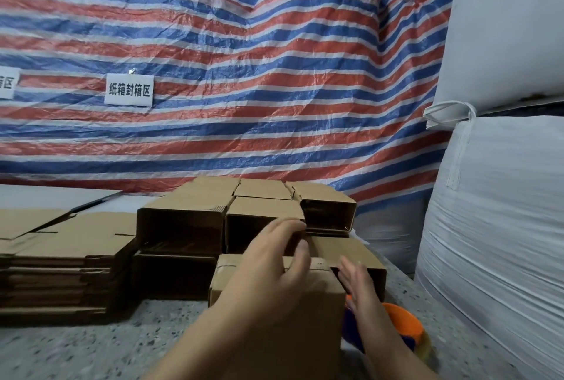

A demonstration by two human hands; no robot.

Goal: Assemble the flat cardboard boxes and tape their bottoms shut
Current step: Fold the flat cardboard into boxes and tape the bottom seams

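A striped red, white and blue tarpaulin (244, 74) is hung across the background, with a white sign (128, 89) bearing Chinese characters pinned to it and part of a second sign (6, 84) seen at the left edge. Large white woven sacks (500, 196) are stacked along the right side. A speckled grey tabletop (76, 349) is seen below.

On the left of the tabletop a stack of flat cardboard boxes (61, 263) is laid. Just beside it, towards the middle, assembled boxes (213, 218) are piled on their sides in two tiers, their open ends turned towards the camera.

In front of that pile, nearest the camera, one assembled box (305, 318) is stood on the tabletop. The left hand (274, 263) is laid over its top with the fingers spread and only slightly bent, the fingertips reaching the boxes of the pile behind; nothing is seen to be pinched in it. The right hand (355, 285) is held flat and upright against the right side of the same box, fingers straight and together, with nothing gripped.

Behind and below the right forearm an orange tape dispenser (403, 323) with a roll of clear tape is partly hidden, resting on the tabletop just beside the box
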